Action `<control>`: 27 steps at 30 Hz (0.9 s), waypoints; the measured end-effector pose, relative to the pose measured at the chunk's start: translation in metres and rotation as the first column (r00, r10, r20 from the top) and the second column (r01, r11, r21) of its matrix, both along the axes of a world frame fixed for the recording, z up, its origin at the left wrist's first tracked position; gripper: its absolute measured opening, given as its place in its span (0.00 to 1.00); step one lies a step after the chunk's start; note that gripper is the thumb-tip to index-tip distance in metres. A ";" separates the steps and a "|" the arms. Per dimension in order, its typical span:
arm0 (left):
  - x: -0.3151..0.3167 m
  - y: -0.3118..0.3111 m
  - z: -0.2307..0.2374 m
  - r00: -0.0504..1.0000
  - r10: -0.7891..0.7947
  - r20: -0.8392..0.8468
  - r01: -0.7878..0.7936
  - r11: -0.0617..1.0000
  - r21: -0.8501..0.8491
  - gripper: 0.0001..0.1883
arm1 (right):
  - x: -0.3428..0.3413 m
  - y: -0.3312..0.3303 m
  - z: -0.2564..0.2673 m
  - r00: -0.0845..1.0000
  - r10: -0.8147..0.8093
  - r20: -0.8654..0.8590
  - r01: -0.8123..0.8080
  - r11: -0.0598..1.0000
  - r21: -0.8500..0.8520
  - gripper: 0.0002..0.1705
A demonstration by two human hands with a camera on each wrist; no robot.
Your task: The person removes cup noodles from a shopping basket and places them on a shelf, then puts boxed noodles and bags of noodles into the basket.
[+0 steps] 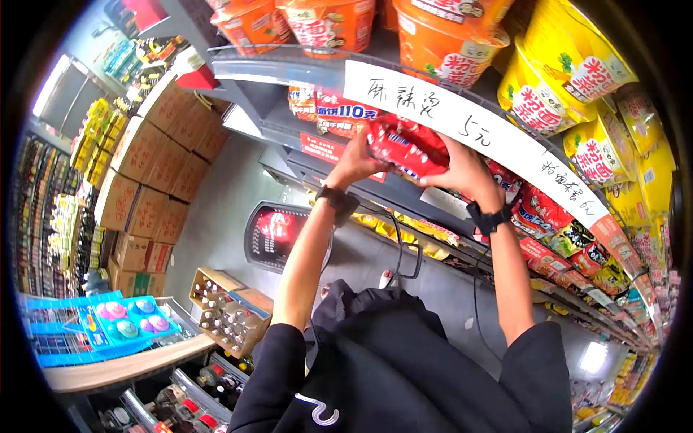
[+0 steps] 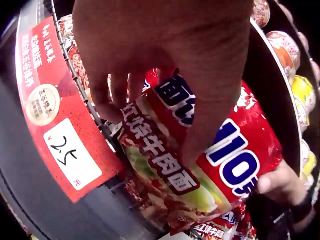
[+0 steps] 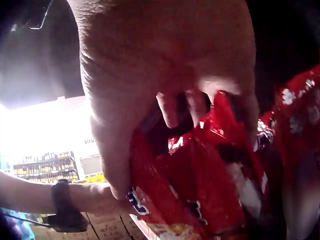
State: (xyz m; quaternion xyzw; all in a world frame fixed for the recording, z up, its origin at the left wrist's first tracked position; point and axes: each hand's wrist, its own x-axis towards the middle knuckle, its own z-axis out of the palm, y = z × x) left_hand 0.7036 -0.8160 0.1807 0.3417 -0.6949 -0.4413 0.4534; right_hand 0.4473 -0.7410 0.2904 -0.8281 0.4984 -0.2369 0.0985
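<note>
In front of the shelf, both hands grip a red packet of instant noodles [image 1: 408,146]. My left hand [image 1: 355,163] holds its left end; in the left wrist view the thumb lies across the packet's printed front [image 2: 232,150], with the fingers on the far side. The right hand [image 1: 468,173] clasps the other end, its thumb at the packet's lower edge in the left wrist view. In the right wrist view, the crinkled red wrapper [image 3: 195,180] sits between thumb and fingers. Similar red packets [image 1: 339,112] stand on the shelf just left of it.
Orange noodle tubs [image 1: 325,25] and yellow tubs [image 1: 538,101] line the shelf above, behind a white price strip [image 1: 433,108]. A black basket [image 1: 254,238] with a red item stands on the floor. Cartons [image 1: 148,195] and a box of bottles [image 1: 227,317] are at the left.
</note>
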 end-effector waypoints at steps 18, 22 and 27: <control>0.008 0.021 0.038 0.975 -0.184 0.127 0.199 0.972 -0.122 0.69 | 0.048 0.023 -0.094 0.840 -0.069 0.538 0.304 0.881 -0.362 0.45; 0.007 0.080 0.094 0.989 -0.131 -0.062 0.123 0.986 -0.116 0.65 | 0.050 0.050 -0.091 0.682 0.070 0.728 0.277 0.896 -0.346 0.44; 0.057 0.170 0.147 0.964 -0.218 0.150 0.228 0.972 -0.053 0.65 | 0.076 0.127 -0.064 0.390 -0.013 0.921 0.279 0.954 -0.105 0.45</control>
